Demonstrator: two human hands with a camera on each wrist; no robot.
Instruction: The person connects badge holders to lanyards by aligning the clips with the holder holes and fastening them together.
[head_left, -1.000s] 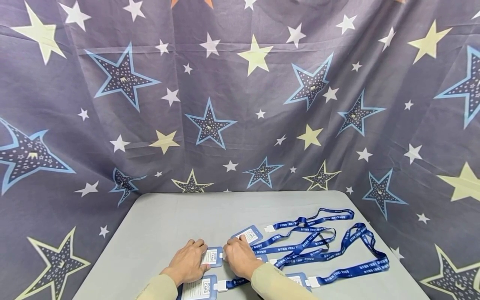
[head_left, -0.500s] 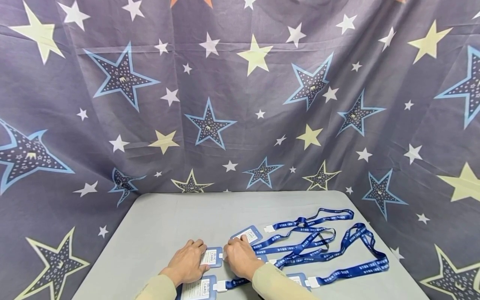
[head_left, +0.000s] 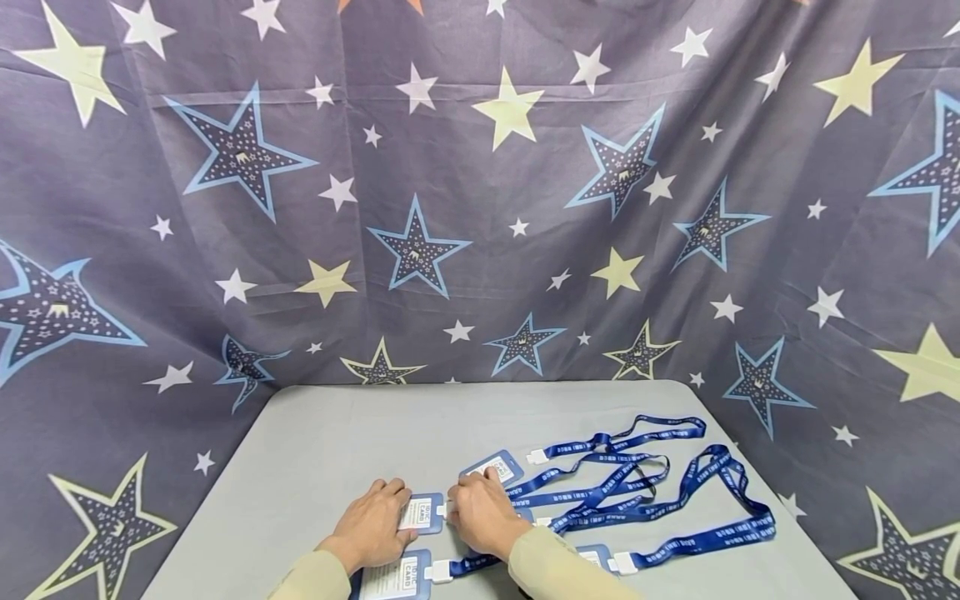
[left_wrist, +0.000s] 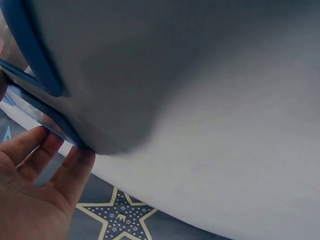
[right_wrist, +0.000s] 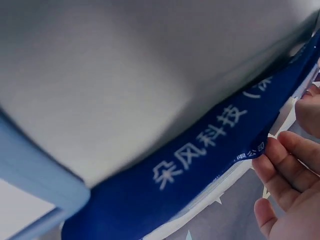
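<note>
My left hand [head_left: 371, 525] grips a blue-framed ID card holder [head_left: 422, 513], thumb at its near edge and fingers along the far edge. The left wrist view shows the fingertips against this holder's blue edge [left_wrist: 72, 134]. My right hand [head_left: 483, 518] pinches the blue lanyard at the holder's right end, where a bit of white clip [head_left: 451, 508] shows. In the right wrist view, fingers [right_wrist: 287, 167] meet the printed lanyard [right_wrist: 200, 142] beside the white clip. A second card holder [head_left: 426, 571] lies nearer, its lanyard passing under the right wrist.
Another card holder [head_left: 512, 463] lies beyond the right hand, and one [head_left: 595, 553] is partly hidden by the right sleeve. Several blue lanyards [head_left: 678, 546] sprawl over the right of the grey table [head_left: 315, 433]. A star-patterned curtain [head_left: 450, 167] hangs behind the table.
</note>
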